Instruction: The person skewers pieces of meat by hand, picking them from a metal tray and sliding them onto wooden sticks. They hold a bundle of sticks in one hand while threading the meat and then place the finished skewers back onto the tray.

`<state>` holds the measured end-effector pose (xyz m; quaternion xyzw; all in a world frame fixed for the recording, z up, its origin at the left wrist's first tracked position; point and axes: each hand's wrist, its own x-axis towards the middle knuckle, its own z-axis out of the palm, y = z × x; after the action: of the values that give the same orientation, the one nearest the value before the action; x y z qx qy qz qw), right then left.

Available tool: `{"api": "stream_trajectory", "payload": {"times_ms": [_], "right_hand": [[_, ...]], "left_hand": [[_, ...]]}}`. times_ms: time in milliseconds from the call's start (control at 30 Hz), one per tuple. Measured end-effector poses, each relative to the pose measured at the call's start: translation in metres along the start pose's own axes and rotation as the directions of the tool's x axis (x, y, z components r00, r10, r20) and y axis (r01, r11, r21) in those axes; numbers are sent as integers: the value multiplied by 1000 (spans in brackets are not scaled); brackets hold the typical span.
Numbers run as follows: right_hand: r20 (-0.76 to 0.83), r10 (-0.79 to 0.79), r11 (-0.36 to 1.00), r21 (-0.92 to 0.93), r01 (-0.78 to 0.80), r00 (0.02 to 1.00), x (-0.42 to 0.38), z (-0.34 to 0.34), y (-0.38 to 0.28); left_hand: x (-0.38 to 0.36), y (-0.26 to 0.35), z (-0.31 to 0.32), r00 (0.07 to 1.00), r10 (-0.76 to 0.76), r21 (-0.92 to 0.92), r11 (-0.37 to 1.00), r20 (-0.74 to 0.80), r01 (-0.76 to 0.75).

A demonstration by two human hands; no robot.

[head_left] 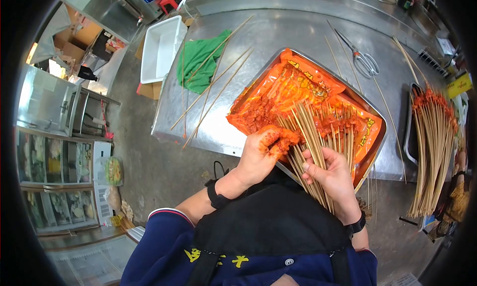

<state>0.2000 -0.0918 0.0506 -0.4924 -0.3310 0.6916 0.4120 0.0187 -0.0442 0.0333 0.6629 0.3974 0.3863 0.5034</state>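
A metal tray lined with an orange printed bag holds red-sauced meat pieces and skewers with meat on their upper ends. My right hand is closed round a bundle of wooden skewers at the tray's near edge. My left hand, its fingers coated in red sauce, is bent closed at the tops of the skewers, just left of the bundle. What lies between its fingers is too small to make out.
Loose skewers lie across a green cloth on the steel table. Scissors lie behind the tray. At the right, many meat skewers rest on another tray. A white bin stands at the left.
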Motion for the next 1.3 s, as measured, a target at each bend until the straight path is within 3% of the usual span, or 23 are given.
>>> {"api": "stream_trajectory", "payload": {"times_ms": [67,100,167,200,233,267,300,333,367,400,467,500,533,600,633,700,933,1067,1133,1200,1233,1267,1300], "right_hand": [[-42,-168,958,-243,153,985,-2,1,1],[-41,-166,957,-247,151,985,-2,-1,3],[74,-455,758,-490,430,887,1,-4,3],[81,-457,754,-493,434,886,-3,-3,-3],[20,-155,921,-359,152,988,-11,3,-20],[8,171,965,-205,-166,985,-16,7,-29],[10,172,964,-209,-166,985,-14,6,-27],[87,149,988,-59,-144,985,-12,2,-22],[159,113,987,95,-129,981,-9,-2,-17],[159,113,987,94,-129,981,-6,-4,-15],[44,-16,987,161,8,999,-3,-8,-12],[2,-21,983,181,21,1000,-5,-10,-15],[4,-18,984,180,17,1000,-6,-14,-15],[-75,-72,962,258,89,995,-8,-20,-11],[-98,-67,961,262,90,993,-8,-20,-10],[-90,-77,965,242,97,993,-8,-20,-11],[-61,-87,986,137,95,994,-6,-21,-8],[-94,-66,987,139,79,993,-5,-19,-6],[-62,-36,997,63,40,997,-7,-19,-9],[-47,-23,997,66,26,999,-7,-16,-11],[-25,1,998,66,1,1000,-6,-14,-9],[2,27,998,62,-27,1000,-6,-12,-8],[16,43,998,49,-44,999,-5,-6,-10]], "left_hand": [[2,2,3,999,-36,18,999,-35,37],[2,1,6,995,-66,-29,998,-78,64],[3,-1,9,987,-94,-79,993,-127,84],[3,-3,9,984,-136,-41,990,-116,133],[4,-5,8,978,-181,-3,983,-107,182],[5,-4,6,977,-179,-5,984,-112,180],[8,-3,5,990,-102,174,978,-98,118],[10,-2,3,997,-29,347,937,-69,51],[10,-6,1,997,-64,216,974,-50,74],[11,-8,-2,997,-64,215,974,-51,73],[14,-13,-8,971,-165,-157,978,-175,138],[18,-18,-16,968,-176,-227,965,-180,133],[22,-13,-25,958,-199,-154,974,-205,169],[28,-35,-43,980,24,326,944,-197,43],[29,-36,-44,979,23,327,944,-203,46],[34,-38,-42,994,-81,615,781,-78,112],[54,-41,-24,971,-237,859,497,2,119],[53,-38,-23,965,-260,896,434,24,95],[50,-35,-31,975,-215,842,516,-51,157],[46,-35,-45,989,-140,843,525,-53,120],[43,-29,-51,965,-251,390,884,-73,259],[40,-23,-54,934,-356,-199,918,-30,343],[35,-19,-56,939,-344,-371,870,13,324]]}}
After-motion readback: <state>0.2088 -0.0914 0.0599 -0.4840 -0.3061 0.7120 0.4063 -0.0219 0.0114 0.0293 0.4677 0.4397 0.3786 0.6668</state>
